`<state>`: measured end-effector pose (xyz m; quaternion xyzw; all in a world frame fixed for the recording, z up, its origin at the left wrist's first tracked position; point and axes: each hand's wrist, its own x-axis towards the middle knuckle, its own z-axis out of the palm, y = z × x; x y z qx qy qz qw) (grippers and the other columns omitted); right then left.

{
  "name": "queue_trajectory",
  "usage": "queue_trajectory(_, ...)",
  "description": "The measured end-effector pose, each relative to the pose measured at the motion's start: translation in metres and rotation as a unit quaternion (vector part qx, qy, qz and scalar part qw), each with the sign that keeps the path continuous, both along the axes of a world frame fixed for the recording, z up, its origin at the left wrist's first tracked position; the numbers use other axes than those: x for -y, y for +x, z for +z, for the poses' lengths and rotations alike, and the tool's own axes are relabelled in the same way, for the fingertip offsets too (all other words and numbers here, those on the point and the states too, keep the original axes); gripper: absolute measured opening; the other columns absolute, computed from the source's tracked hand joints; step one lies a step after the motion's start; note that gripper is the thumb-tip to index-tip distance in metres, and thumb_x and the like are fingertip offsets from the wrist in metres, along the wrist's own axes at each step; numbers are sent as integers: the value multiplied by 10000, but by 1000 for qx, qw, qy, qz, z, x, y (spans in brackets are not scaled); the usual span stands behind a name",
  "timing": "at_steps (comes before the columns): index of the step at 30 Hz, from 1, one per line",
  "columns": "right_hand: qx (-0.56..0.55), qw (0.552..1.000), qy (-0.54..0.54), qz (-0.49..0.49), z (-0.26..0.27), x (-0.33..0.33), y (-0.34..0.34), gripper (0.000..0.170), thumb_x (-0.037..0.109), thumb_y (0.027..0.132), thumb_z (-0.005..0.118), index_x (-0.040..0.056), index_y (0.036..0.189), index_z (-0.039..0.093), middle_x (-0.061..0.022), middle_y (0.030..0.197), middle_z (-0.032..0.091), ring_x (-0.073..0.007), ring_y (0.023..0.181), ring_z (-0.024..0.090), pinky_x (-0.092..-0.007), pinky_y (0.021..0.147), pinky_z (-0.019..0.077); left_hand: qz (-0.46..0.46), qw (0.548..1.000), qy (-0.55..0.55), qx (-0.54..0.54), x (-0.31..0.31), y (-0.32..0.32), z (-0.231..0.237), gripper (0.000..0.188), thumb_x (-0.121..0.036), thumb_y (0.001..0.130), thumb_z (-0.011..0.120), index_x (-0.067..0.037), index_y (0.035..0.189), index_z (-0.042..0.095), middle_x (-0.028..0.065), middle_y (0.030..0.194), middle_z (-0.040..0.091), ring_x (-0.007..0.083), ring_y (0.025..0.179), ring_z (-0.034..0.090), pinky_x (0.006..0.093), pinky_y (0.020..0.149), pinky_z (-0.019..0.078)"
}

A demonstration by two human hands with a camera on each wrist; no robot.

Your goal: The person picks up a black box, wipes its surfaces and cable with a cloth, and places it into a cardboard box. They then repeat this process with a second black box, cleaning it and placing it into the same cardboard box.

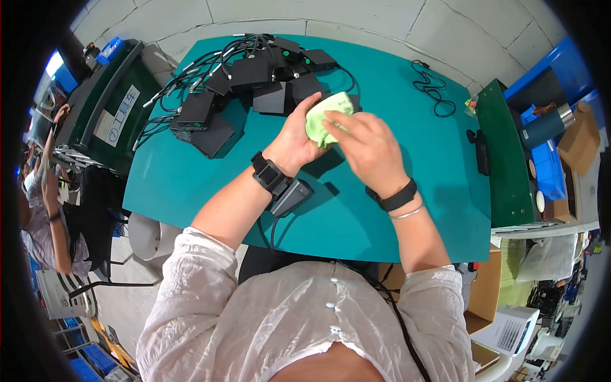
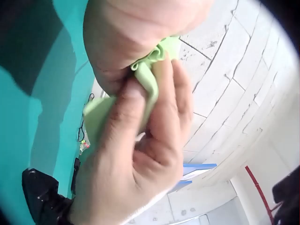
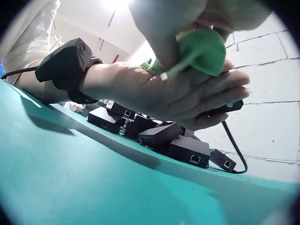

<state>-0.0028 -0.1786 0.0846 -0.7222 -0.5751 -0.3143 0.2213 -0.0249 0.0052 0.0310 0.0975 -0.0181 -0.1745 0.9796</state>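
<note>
A light green cloth is between the two hands above the teal table. My left hand holds it from below, palm up; in the right wrist view the fingers of this left hand lie nearly straight beneath the cloth. My right hand comes from the right and pinches the cloth. The left wrist view shows the thumb and fingers of the right hand on a bunched fold of the cloth. Whether anything lies inside the cloth is hidden.
Black boxes with tangled cables stand at the table's back left. A thin black cable lies at the back right, and a black object near the right edge. Green cabinets flank the table. Another person's arm shows far left.
</note>
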Motion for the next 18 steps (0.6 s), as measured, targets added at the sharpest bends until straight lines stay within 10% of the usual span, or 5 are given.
queue_trajectory(3, -18, 998, 47, 31, 5, 18, 22, 292, 22, 712, 633, 60, 1000, 672, -33, 1119, 632, -237, 919, 579, -347, 798, 503, 159, 986, -8, -53, 11, -1, 16, 480, -293, 974, 443, 66, 1291, 406, 236, 1256, 534, 348, 1143, 567, 449, 953, 514)
queue_trajectory(6, -93, 982, 136, -91, -2, 27, 37, 247, 24, 798, 619, 19, 1040, 669, -70, 1129, 632, -208, 947, 589, -316, 804, 495, 106, 993, -29, 54, 9, -11, 34, 459, -198, 971, 411, 120, 1300, 376, 303, 1304, 453, 455, 1224, 466, 513, 1037, 438)
queue_trajectory(9, -538, 781, 311, 58, -8, 25, 38, 271, 126, 938, 570, -28, 1155, 620, -100, 1203, 599, -146, 1103, 536, -283, 915, 431, 112, 990, 54, 66, 14, -13, 41, 447, -169, 955, 443, 110, 1300, 384, 286, 1309, 457, 431, 1229, 471, 526, 1040, 430)
queue_trajectory(13, -395, 906, 149, 31, -2, 9, 10, 395, 126, 874, 628, 0, 1243, 572, -170, 1283, 559, -280, 1178, 530, -347, 991, 414, 150, 974, 161, 45, 12, -13, 29, 388, -66, 927, 510, 1, 1302, 437, 165, 1285, 514, 295, 1172, 548, 477, 979, 499)
queue_trajectory(18, -330, 937, 89, -75, 3, 13, -3, 380, 95, 863, 610, 6, 1231, 585, -181, 1185, 615, -323, 1076, 564, -379, 927, 453, 178, 960, 217, 14, 13, -12, 25, 392, -50, 919, 559, -25, 1295, 451, 132, 1249, 537, 256, 1143, 562, 441, 984, 496)
